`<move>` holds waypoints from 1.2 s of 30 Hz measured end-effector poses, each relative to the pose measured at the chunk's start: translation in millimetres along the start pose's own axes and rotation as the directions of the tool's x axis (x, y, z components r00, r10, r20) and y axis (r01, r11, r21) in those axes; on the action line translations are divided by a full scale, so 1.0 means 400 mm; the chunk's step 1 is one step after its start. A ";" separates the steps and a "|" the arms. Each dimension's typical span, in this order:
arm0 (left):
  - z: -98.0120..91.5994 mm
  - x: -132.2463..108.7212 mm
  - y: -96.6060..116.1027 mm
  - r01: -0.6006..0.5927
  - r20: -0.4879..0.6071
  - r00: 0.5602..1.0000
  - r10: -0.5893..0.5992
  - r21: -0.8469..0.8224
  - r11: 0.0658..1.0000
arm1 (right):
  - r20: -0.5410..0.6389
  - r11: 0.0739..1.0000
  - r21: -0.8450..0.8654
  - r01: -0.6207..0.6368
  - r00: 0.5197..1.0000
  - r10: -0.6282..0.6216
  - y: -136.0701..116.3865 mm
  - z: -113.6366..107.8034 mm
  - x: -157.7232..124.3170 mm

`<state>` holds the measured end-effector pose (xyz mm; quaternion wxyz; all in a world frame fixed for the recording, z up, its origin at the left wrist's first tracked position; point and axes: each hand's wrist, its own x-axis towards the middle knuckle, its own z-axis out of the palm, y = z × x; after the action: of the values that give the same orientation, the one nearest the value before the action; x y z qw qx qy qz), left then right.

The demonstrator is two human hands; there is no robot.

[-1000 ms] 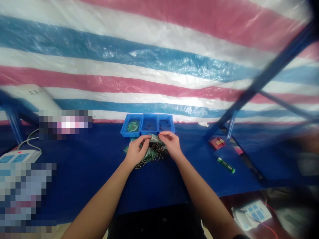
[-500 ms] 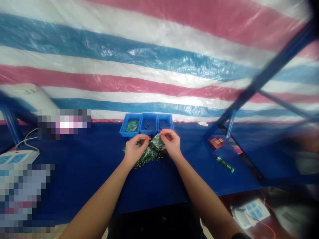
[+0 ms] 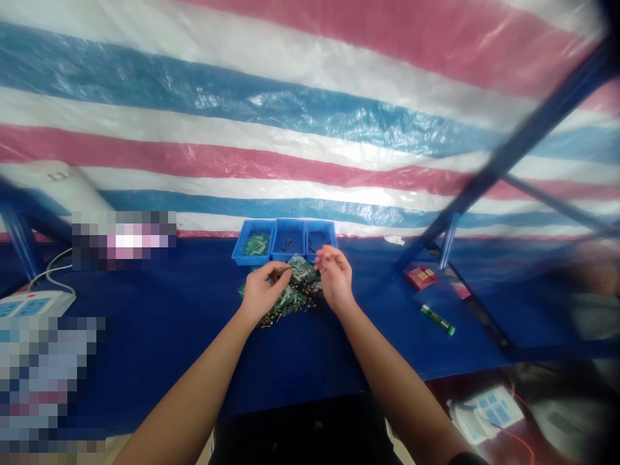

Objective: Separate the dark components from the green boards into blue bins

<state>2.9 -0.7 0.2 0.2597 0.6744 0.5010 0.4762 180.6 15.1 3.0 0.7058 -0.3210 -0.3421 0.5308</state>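
Note:
Thumb and fingers of my left hand are closed in a pinch at the left edge of a small clear plastic bag with greenish contents. Just right of that bag is my right hand, its fingers loosely apart and holding nothing that I can make out. Beneath both hands lies a pile of green pieces mixed with small brass and dark screw-like parts. My hands cover part of the pile.
Behind the pile three blue bins stand side by side: the left bin holds green pieces, the middle bin and right bin a few dark parts. To the right lie a red box and a green tube. Power strips sit at the sides.
My right hand has let go of the bag's right side and moved slightly right and up, its fingers spreading. The bag has shifted a little up and left; my left hand stays nearly still.

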 end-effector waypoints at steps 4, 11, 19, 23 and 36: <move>-0.009 0.001 0.001 -0.004 -0.069 0.998 0.004 0.002 1.000 | 0.081 0.981 0.153 -0.120 0.991 0.108 -0.022 -0.008 0.008; -0.001 -0.003 0.004 -0.004 -0.023 1.000 0.004 -0.001 1.000 | 0.091 0.981 0.102 -0.166 0.983 0.157 -0.031 0.000 0.003; -0.004 -0.002 0.007 -0.023 -0.013 1.000 0.023 0.012 1.000 | 0.121 0.982 0.079 -0.172 0.979 0.162 -0.036 0.004 -0.002; -0.006 -0.001 0.005 -0.027 -0.017 0.999 0.027 0.010 1.000 | 0.086 0.990 0.069 -0.126 0.989 0.120 -0.032 0.002 0.000; 0.004 -0.008 0.011 0.042 -0.012 0.999 -0.044 -0.111 0.993 | -0.005 1.000 -0.025 -0.012 1.000 0.012 -0.015 -0.005 0.011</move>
<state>6.1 -5.0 2.1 0.3031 0.6446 0.4902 0.5023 186.2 18.0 7.4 0.6993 -0.3332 -0.3453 0.5299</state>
